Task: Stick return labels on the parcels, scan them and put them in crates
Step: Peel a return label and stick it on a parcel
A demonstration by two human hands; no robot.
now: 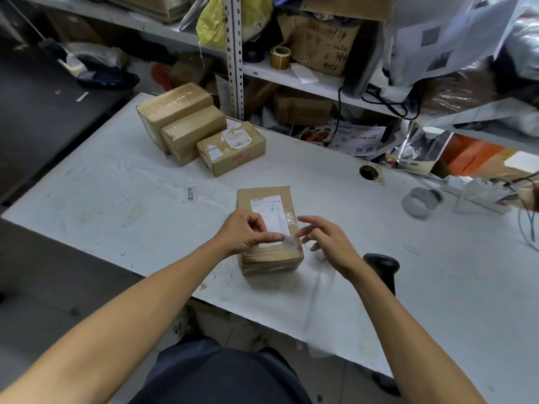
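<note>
**First parcel being labelled, three waiting**

Nearest us, our left hand (245,233) presses a label (288,242) onto the parcel (267,228), right hand (326,243) loose-fingered beside it. Scanner (382,265) at 3 o'clock; unscanned boxes (201,132) at 11; no crate in sight

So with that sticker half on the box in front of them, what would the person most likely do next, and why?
Probably smooth the small label flat. The left hand presses a finger along it at the near corner of the parcel, while the right hand hovers open beside it, holding nothing. The black scanner stands untouched to the right, so scanning likely comes after.
</note>
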